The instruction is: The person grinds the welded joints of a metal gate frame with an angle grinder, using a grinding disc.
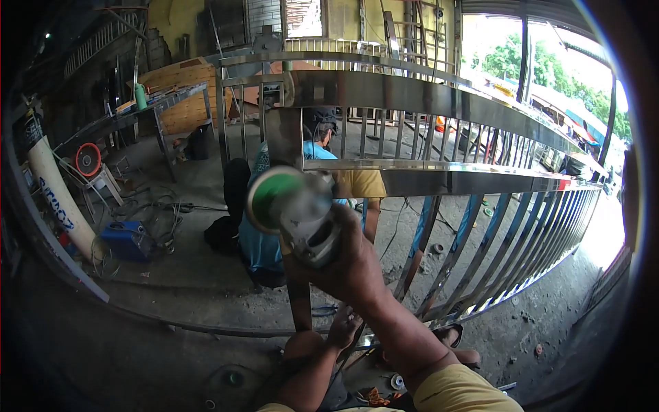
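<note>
An angle grinder [312, 230] with a green disc [273, 199] is in my right hand [347, 264], whose fingers wrap round its body. The disc side overlaps the shiny metal post [285, 134] of a railing; whether they touch cannot be made out. Lower down, my left hand [345, 326] is closed beside the railing's uprights, near its bottom rail, and what it holds is hidden. Long polished rails [412, 180] run from the post towards the right, with slanting metal bars [453, 257] beneath them.
Behind the railing a person in a blue shirt [261, 240] is crouching. At left are a white cylinder [65, 199], a blue machine [127, 240], a red round fan [88, 158] and a workbench [154, 106]. Cables lie on the floor. Small discs [397, 382] are near my legs.
</note>
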{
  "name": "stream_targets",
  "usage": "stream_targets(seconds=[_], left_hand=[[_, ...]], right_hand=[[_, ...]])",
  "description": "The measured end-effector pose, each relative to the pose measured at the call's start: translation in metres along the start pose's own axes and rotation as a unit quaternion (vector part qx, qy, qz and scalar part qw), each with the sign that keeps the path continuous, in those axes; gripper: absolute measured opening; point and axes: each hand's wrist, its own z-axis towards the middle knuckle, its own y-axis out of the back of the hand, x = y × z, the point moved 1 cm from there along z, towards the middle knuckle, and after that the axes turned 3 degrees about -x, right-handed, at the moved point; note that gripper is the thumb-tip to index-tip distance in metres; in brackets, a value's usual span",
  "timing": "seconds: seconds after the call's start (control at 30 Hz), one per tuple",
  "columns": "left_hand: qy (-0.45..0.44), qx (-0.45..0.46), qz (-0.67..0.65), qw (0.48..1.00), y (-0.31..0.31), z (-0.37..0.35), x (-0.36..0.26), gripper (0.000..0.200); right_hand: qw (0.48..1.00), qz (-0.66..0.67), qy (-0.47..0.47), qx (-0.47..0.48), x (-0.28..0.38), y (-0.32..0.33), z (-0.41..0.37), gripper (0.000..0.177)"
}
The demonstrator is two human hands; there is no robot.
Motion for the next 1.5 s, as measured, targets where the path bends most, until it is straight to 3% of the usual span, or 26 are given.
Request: stream_targets(seconds=[0.13, 0.23, 0.33, 0.47, 0.57, 0.7, 0.77, 0.93, 1.13, 1.43, 1.5], left_hand=[[-0.020, -0.005, 0.052, 0.998, 0.004, 0.003, 0.002, 0.032], [-0.007, -0.022, 0.024, 0.999, 0.001, 0.005, -0.009, 0.033], [-0.001, -0.005, 0.040, 0.999, 0.003, 0.003, 0.011, 0.036], [0.002, -0.025, 0.018, 1.000, -0.002, -0.001, 0.027, 0.040], [0.014, -0.016, -0.010, 1.000, -0.003, 0.000, 0.030, 0.045], [-0.012, -0.009, 0.015, 1.000, 0.002, 0.001, 0.003, 0.055], [-0.037, -0.023, 0.032, 0.999, 0.001, 0.001, 0.034, 0.052], [-0.012, -0.029, 0.052, 0.998, 0.002, 0.002, 0.007, 0.042], [-0.014, -0.029, 0.024, 0.999, 0.002, 0.003, 0.002, 0.038], [-0.011, -0.026, 0.026, 0.999, 0.001, 0.001, 0.000, 0.041], [-0.006, -0.031, 0.014, 0.999, 0.001, 0.001, -0.003, 0.041]], right_hand=[[0.997, -0.020, 0.069, -0.021, 0.007, 0.001, 0.021, 0.095], [0.993, -0.034, 0.082, -0.075, 0.009, 0.003, 0.023, 0.094], [0.996, -0.022, 0.029, -0.078, -0.009, 0.014, 0.018, 0.094], [0.997, -0.059, 0.043, -0.040, -0.007, 0.024, 0.008, 0.094], [0.991, -0.095, 0.077, 0.049, -0.007, 0.014, -0.007, 0.091], [0.982, -0.126, 0.086, 0.111, -0.010, 0.000, -0.016, 0.088], [0.987, -0.101, 0.060, 0.109, -0.005, 0.001, -0.006, 0.087], [0.989, -0.090, 0.083, 0.079, 0.021, 0.013, 0.034, 0.091], [0.986, -0.118, 0.064, 0.096, 0.004, 0.011, -0.001, 0.083], [0.994, -0.061, 0.064, 0.071, 0.020, 0.010, 0.031, 0.089], [0.992, -0.059, 0.047, 0.104, 0.014, 0.010, 0.018, 0.085]])
